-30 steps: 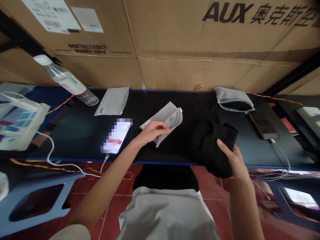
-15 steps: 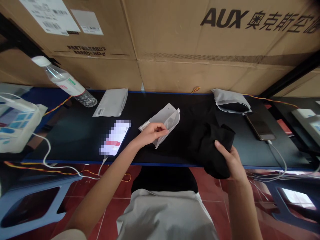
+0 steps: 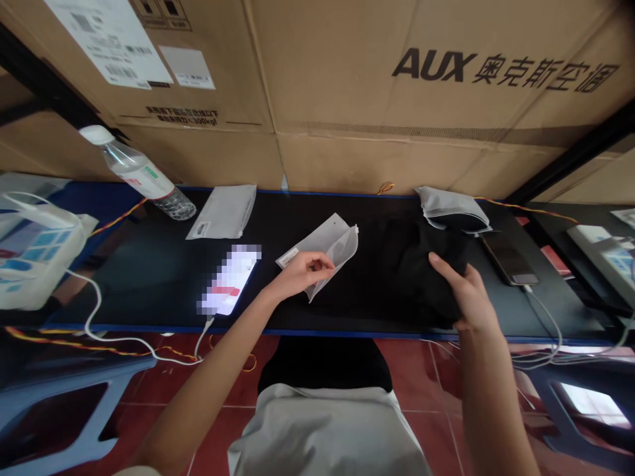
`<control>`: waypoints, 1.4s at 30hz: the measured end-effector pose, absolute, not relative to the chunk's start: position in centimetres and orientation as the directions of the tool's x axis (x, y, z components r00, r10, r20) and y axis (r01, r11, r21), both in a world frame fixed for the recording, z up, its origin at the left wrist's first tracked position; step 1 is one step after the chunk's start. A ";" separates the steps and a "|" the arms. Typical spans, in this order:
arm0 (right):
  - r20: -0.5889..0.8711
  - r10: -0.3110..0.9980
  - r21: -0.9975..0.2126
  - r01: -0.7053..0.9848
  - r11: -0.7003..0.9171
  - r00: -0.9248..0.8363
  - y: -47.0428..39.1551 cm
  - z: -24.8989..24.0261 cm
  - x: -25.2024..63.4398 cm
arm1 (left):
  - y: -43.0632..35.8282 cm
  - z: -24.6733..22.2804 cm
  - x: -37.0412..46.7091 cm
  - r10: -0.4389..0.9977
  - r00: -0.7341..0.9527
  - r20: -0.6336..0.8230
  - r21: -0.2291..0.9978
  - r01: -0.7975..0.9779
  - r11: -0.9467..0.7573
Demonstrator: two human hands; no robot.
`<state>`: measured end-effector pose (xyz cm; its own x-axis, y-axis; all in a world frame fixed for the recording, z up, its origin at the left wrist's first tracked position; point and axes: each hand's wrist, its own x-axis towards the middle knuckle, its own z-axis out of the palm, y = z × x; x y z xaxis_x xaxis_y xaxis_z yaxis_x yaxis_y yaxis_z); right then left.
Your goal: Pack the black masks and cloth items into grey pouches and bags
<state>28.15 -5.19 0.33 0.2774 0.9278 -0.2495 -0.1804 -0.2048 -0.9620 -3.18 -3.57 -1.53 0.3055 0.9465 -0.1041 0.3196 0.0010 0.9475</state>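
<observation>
A frosted zip bag (image 3: 323,239) lies on the black tabletop in front of me, its mouth gaping toward the right. My left hand (image 3: 308,270) is over its near edge, thumb and fingertips pinched together on the plastic at the opening. To the right, my right hand (image 3: 466,291) grips a bundle of black cloth (image 3: 421,277), thumb on top and the other fingers partly hidden beneath it. The cloth hangs low over the table, and its outline blends into the dark surface. Another frosted bag (image 3: 454,208) with something black inside sits just behind the cloth.
At the back left are a flat zip bag (image 3: 223,211) and a leaning water bottle (image 3: 143,175). A lit phone (image 3: 233,281) on a cable lies left, a dark phone (image 3: 508,258) right. A tissue pack (image 3: 44,258) is far left. Large cartons (image 3: 337,79) stand behind the table.
My right hand has brought the black cloth up from the table's front edge and further over the tabletop. My left hand stays at the bag's opening. The whole view has shifted slightly.
</observation>
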 end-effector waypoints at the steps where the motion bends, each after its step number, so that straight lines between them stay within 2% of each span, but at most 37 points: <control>1: -0.226 0.933 -0.967 -0.176 -0.182 0.279 -4.4 0.6 28.3 | -3.6 -1.6 -3.1 0.949 0.301 -0.094 0.946 0.325 -0.009; 5: -0.193 0.940 -0.975 -0.164 -0.151 0.281 -2.7 0.4 28.4 | -4.0 -2.1 -3.0 0.959 0.276 -0.057 0.937 0.346 -0.044; 9: -0.228 0.931 -0.971 -0.141 -0.194 0.286 -3.6 -0.7 28.3 | -4.4 -2.8 -2.8 0.967 0.252 0.036 0.892 0.428 -0.145; 13: -0.283 0.915 -0.956 -0.165 -0.243 0.289 -5.2 -0.7 28.0 | -5.2 -3.1 -1.9 0.956 0.210 0.206 0.698 0.653 -0.294; 17: -0.342 0.905 -0.932 -0.217 -0.291 0.254 -6.6 -0.1 26.7 | -6.2 -2.6 -0.2 0.939 0.155 0.308 0.530 0.791 -0.304; 21: -0.379 0.912 -0.918 -0.186 -0.350 0.154 -7.6 0.1 24.7 | -6.5 -2.0 0.6 0.931 0.075 0.357 0.531 0.804 -0.268; 27: -0.301 0.928 -0.952 -0.129 -0.278 0.222 -7.0 -1.0 25.9 | -6.2 -1.7 0.3 0.939 -0.045 0.340 0.599 0.781 -0.179; 29: -0.239 0.936 -0.970 -0.025 -0.241 0.259 -6.2 -1.5 27.1 | -6.4 -1.7 0.3 0.949 -0.060 0.309 0.628 0.762 -0.156; 31: -0.134 0.935 -0.960 0.193 -0.205 0.328 -5.3 -2.0 28.3 | -6.5 -1.4 0.4 0.969 -0.038 0.243 0.651 0.748 -0.133; 33: -0.019 0.920 -0.864 0.456 -0.212 0.391 -4.5 -2.2 29.2 | -6.2 -0.7 0.4 0.990 0.040 0.138 0.656 0.745 -0.122; 35: 0.076 0.915 -0.739 0.639 -0.215 0.396 -4.1 -2.0 29.7 | -5.0 0.2 0.3 0.988 0.109 0.111 0.631 0.760 -0.155; 38: 0.262 0.901 -0.649 0.754 -0.100 0.345 -4.3 -0.7 29.4 | -1.0 1.3 0.2 0.934 0.179 0.309 0.526 0.786 -0.325; 39: 0.332 0.881 -0.642 0.765 -0.052 0.338 -4.5 -0.1 29.0 | 0.7 1.4 0.2 0.903 0.252 0.347 0.491 0.772 -0.404; 41: 0.408 0.849 -0.679 0.733 0.037 0.336 -5.1 1.2 27.6 | 4.0 1.3 0.4 0.864 0.410 0.292 0.470 0.725 -0.503; 42: 0.400 0.858 -0.724 0.685 0.080 0.322 -5.4 1.8 26.8 | 5.5 1.1 0.5 0.862 0.449 0.237 0.471 0.722 -0.506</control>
